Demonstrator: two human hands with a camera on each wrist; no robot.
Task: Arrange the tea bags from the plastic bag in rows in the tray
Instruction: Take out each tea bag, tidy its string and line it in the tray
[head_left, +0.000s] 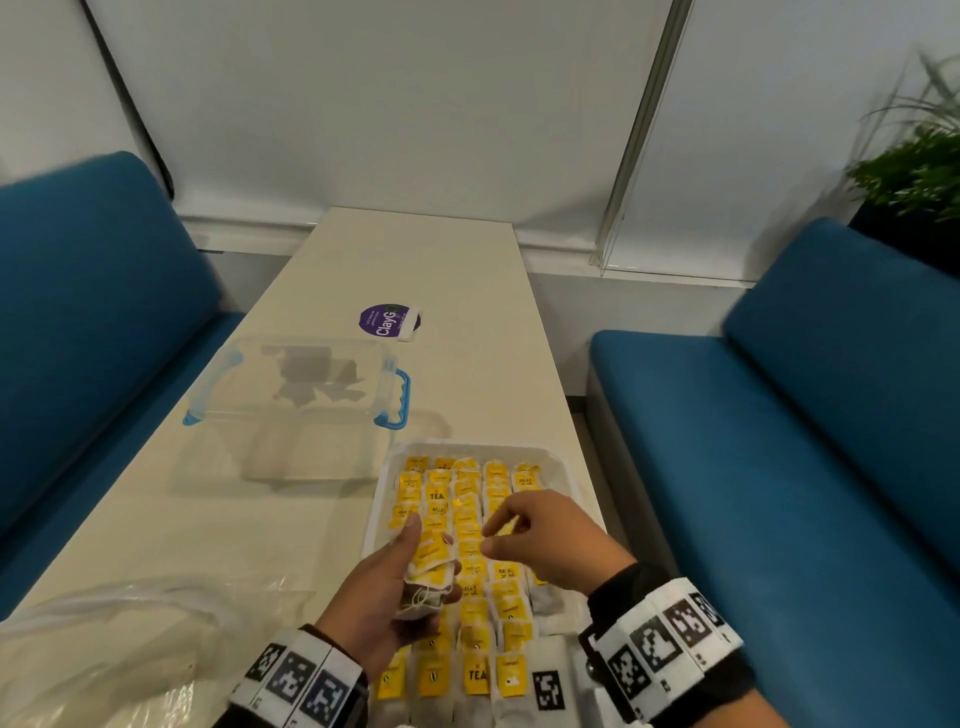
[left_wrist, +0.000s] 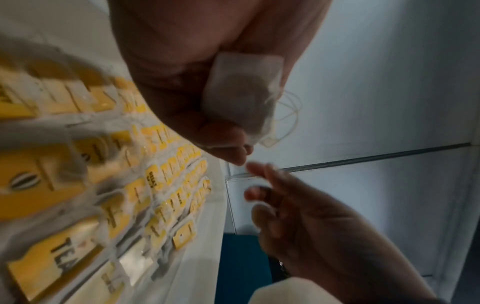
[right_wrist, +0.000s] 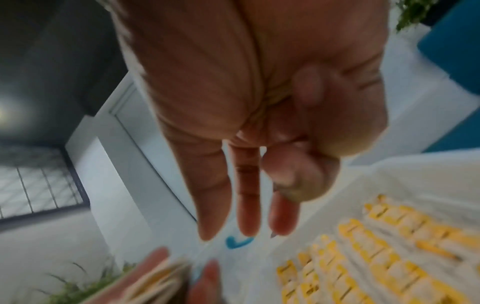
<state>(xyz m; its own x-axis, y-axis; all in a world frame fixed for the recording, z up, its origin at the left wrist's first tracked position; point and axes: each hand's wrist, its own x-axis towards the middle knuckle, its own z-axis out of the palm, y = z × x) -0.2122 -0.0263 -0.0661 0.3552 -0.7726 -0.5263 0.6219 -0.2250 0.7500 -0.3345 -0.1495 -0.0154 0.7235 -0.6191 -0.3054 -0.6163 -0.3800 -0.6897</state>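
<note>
Tray (head_left: 387, 470) on desk (head_left: 332, 291): mostly filled with tea bags (head_left: 470, 540) in rows, right-hand row unfinished — left hand (head_left: 395, 582) fingers clutching spare tea-bag bunch (head_left: 431, 569), right hand (head_left: 545, 540) fingers loosely curled, empty — plastic bag (head_left: 104, 649) apparently emptied.

The tea bags (head_left: 470, 525) are thin, matt, gauzy white paper with yellow paper tags and fine thread strings, lying in a white matt tray (head_left: 379, 499) that looks like foam. The plastic bag (head_left: 104, 644) is clear, crinkled, glossy film. The clear box (head_left: 291, 384) is smooth hard plastic; the table (head_left: 415, 260) looks smooth and matt
</note>
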